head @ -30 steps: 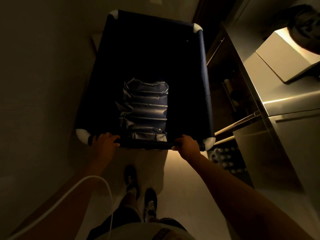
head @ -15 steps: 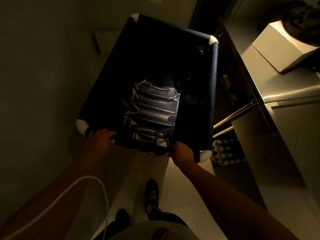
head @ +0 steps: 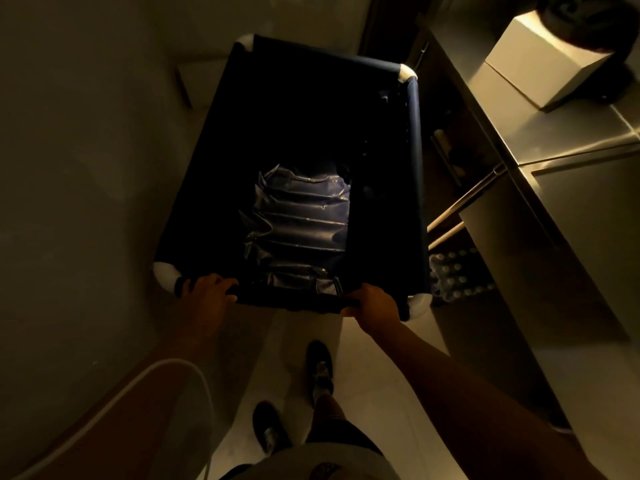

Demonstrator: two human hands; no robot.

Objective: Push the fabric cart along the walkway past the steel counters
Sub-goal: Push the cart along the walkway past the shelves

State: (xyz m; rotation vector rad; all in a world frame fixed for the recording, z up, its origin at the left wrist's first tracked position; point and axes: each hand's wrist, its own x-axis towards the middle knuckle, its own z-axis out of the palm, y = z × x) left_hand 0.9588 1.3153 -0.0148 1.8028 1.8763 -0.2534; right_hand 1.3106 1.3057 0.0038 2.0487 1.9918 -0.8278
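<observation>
A dark navy fabric cart [head: 414, 161] with white corner joints fills the middle of the dim walkway, angled slightly right. A shiny crumpled liner [head: 299, 220] lies at its bottom. My left hand [head: 204, 289] grips the near rail close to the left corner. My right hand [head: 375, 306] grips the same rail near the right corner. Steel counters [head: 540, 143] run along the right side, close to the cart's right rail.
A pale box [head: 540, 64] sits on the counter top at the upper right. Two wooden poles [head: 460, 206] slant out below the counter, next to a pack of bottles [head: 457, 275] on the floor. A plain wall runs along the left. My feet stand behind the cart.
The cart has swung from tilted right back to nearly straight and rolled forward along the counter. I have taken a step, and both hands stay on the rail.
</observation>
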